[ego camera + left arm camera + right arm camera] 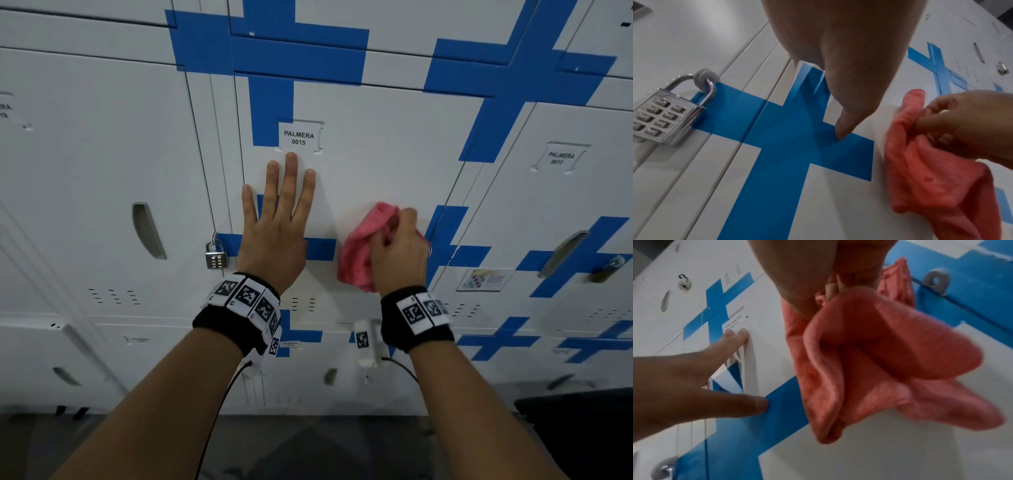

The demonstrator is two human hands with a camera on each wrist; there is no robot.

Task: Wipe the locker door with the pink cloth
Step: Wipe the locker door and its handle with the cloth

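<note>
The white locker door [376,144] carries blue tape crosses and a label reading PALMERA 0015 [299,137]. My left hand [277,219] lies flat on the door with straight, spread fingers, just below that label; its thumb [844,129] rests on the blue tape. To its right, my right hand [399,246] grips the bunched pink cloth [356,250] against the door's right half. In the right wrist view the pink cloth [879,361] hangs in folds from curled fingers. The left wrist view shows the cloth [931,170] beside the tape cross.
A silver combination padlock [215,257] hangs at the door's left edge, close to my left wrist. Neighbouring lockers have recessed handles [149,231] and another padlock [608,270] at the right. Dark floor [308,452] lies below the locker row.
</note>
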